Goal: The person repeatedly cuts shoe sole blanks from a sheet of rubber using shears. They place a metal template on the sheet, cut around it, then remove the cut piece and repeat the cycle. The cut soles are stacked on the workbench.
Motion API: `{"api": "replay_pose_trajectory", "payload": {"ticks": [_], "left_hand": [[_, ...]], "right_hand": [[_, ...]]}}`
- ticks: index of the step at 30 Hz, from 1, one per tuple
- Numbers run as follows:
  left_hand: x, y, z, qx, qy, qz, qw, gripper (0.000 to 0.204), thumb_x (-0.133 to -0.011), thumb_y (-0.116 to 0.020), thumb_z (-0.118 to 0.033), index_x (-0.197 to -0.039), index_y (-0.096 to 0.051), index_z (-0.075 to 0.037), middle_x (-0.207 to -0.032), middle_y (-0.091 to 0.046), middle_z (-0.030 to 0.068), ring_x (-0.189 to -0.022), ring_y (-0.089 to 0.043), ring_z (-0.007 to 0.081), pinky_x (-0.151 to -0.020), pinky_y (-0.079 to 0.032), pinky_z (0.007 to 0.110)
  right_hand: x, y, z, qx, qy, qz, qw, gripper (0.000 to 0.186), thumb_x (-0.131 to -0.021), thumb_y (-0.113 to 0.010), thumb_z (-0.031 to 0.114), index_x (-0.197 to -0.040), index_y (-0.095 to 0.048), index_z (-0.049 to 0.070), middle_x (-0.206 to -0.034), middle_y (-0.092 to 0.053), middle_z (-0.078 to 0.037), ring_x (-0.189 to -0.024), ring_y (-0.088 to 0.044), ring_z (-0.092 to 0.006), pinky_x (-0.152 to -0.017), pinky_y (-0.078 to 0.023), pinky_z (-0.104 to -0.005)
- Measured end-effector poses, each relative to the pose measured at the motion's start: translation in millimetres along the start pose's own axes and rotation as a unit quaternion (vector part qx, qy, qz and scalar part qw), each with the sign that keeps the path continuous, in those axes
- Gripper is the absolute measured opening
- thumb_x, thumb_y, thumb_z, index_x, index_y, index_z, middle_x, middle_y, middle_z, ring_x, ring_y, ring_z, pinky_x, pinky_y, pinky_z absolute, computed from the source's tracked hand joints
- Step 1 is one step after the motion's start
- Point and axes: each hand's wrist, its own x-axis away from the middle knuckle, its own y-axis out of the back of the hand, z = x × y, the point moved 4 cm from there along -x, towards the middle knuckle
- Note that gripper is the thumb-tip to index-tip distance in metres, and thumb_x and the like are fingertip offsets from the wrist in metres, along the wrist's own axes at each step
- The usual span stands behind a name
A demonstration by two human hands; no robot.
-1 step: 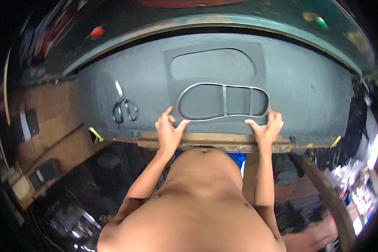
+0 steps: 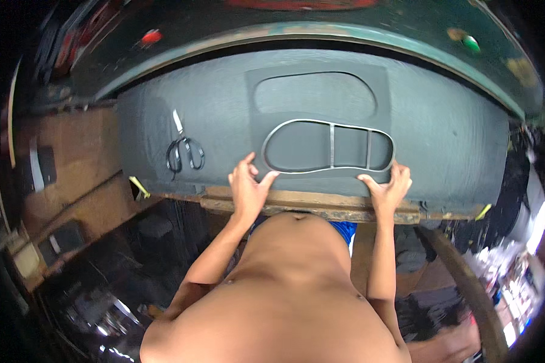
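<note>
A sole-shaped metal cutting die (image 2: 332, 145), with two crossbars, lies flat on a dark grey sheet (image 2: 379, 91). Behind the die, that sheet has a sole-shaped cutout. My left hand (image 2: 248, 189) is at the die's left end, fingers spread; its thumb tip meets the near edge, while the other fingertips sit just off the rim. At the right end is my right hand (image 2: 392, 192), also with thumb and fingers apart. Its fingertips reach the die's rounded end and the thumb lies by the near edge. Neither hand wraps round the die.
Black-handled scissors (image 2: 185, 151) lie on the grey work surface (image 2: 448, 139) to the left. A wooden bar (image 2: 312, 206) runs along its front edge. Beyond the surface stands a dark green machine part (image 2: 303, 33) bearing a red knob (image 2: 152, 37) and a green knob (image 2: 470, 43).
The whole view has shifted slightly, so everything on the surface appears a little further right. My hands keep almost the same place against the die.
</note>
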Motion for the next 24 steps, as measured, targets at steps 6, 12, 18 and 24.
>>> {"api": "replay_pose_trajectory", "payload": {"ticks": [6, 12, 18, 24], "left_hand": [[2.1, -1.2, 5.4, 0.022, -0.001, -0.021, 1.0, 0.076, -0.07, -0.094, -0.037, -0.127, -0.061, 0.002, -0.091, -0.057, 0.0063, -0.088, -0.056, 0.0229, -0.09, -0.04, 0.041], [-9.0, 4.8, -1.5, 0.029, -0.121, -0.048, 0.991, 0.07, -0.069, -0.093, -0.03, -0.125, -0.062, -0.002, -0.108, -0.059, 0.0113, -0.102, -0.057, 0.0304, -0.094, -0.043, 0.044], [-36.1, -0.8, 10.8, 0.053, -0.206, 0.02, 0.977, 0.064, -0.063, -0.094, -0.024, -0.118, -0.068, -0.006, -0.11, -0.061, 0.0114, -0.105, -0.058, 0.0321, -0.093, -0.045, 0.044], [-41.0, -6.4, 21.1, 0.076, -0.191, 0.023, 0.978, 0.06, -0.056, -0.092, -0.012, -0.112, -0.07, -0.006, -0.106, -0.063, 0.0091, -0.1, -0.059, 0.0289, -0.088, -0.046, 0.041]], "right_hand": [[1.7, -2.6, -1.6, 0.003, 0.015, -0.017, 1.0, 0.101, -0.051, -0.094, 0.057, -0.134, -0.065, 0.007, -0.103, -0.056, -0.009, -0.101, -0.055, -0.0294, -0.093, -0.041, -0.0441], [3.8, -4.1, -3.3, -0.007, 0.008, -0.016, 1.0, 0.098, -0.052, -0.095, 0.054, -0.134, -0.064, 0.009, -0.104, -0.055, -0.008, -0.101, -0.054, -0.0284, -0.091, -0.041, -0.044], [4.6, -1.6, -2.8, -0.007, -0.003, -0.012, 1.0, 0.094, -0.052, -0.095, 0.055, -0.131, -0.067, 0.011, -0.101, -0.054, -0.007, -0.096, -0.053, -0.0267, -0.088, -0.041, -0.0414], [1.9, -2.2, -3.7, -0.02, 0.024, -0.049, 0.998, 0.098, -0.047, -0.09, 0.065, -0.128, -0.07, 0.013, -0.094, -0.054, -0.005, -0.091, -0.054, -0.0245, -0.082, -0.04, -0.0395]]}}
